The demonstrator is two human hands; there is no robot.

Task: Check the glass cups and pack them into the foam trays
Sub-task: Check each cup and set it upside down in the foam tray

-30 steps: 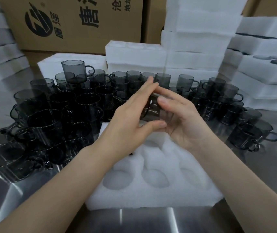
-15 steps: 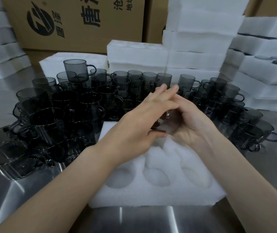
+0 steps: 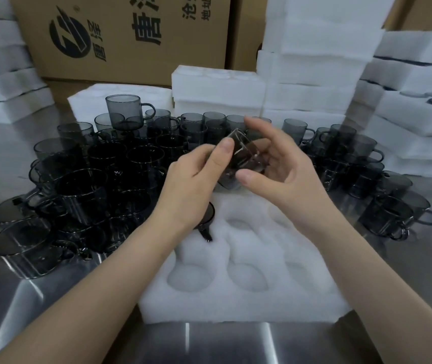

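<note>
Table (image 3: 52, 298): brushed stainless steel, flat, reflective.
Cardboard box (image 3: 120, 35): brown with black print, at the rear.
Foam stacks (image 3: 314, 61): white, coarse-grained slabs, at the back and right.
Glass cups (image 3: 91, 179): smoky grey cylinders with loop handles, massed left of, behind and right of the tray.
Foam tray (image 3: 249, 306): white, soft, with round pockets, front centre.
Left hand (image 3: 191, 185) and right hand (image 3: 288, 166): together grip the held cup (image 3: 246, 156), which is tilted above the tray's far edge, thumbs on its wall.
Seated cup (image 3: 205, 219): dark rim and handle in a left pocket, mostly hidden under the left wrist, apparently upright.
</note>
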